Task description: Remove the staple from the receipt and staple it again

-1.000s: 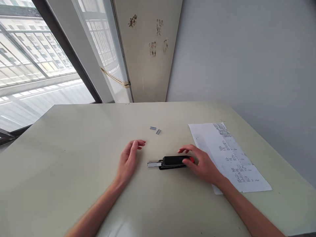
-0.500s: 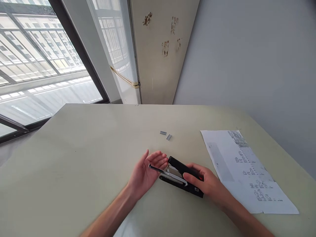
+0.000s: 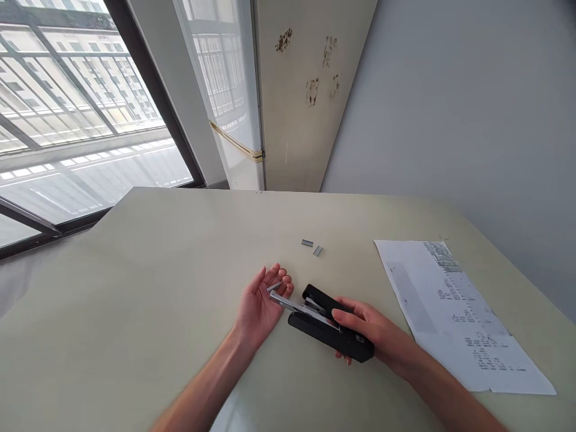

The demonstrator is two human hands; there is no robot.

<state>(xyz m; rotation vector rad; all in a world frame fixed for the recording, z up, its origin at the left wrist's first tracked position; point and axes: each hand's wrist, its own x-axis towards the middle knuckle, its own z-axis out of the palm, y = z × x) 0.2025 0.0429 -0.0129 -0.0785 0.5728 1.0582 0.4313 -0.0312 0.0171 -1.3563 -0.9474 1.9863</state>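
My right hand (image 3: pixel 366 327) is closed around a black stapler (image 3: pixel 330 339), thumb on its side and fingertips showing beneath. The stapler's top arm is raised, and its silver staple tray sticks out toward the left. My left hand (image 3: pixel 263 306) is palm up and cupped at the tray's tip, fingers loosely curled. A short silver strip of staples (image 3: pixel 273 286) rests in it, against the fingers near the tray's end. Whether the strip still touches the tray I cannot tell. Beyond the hands, two short staple strips (image 3: pixel 307 243) lie on the table.
A printed white sheet of paper (image 3: pixel 418 300) lies on the right side of the pale table (image 3: pixel 135 300). A white refrigerator (image 3: pixel 306 132) stands beyond the far edge, beside a grey wall (image 3: pixel 450 108). A window (image 3: pixel 81 108) is on the left.
A strip of staples has appeared in my left hand, whose fingers have curled more. My right hand has turned the stapler slightly, and fingertips now show below it. The view has shifted a little left.
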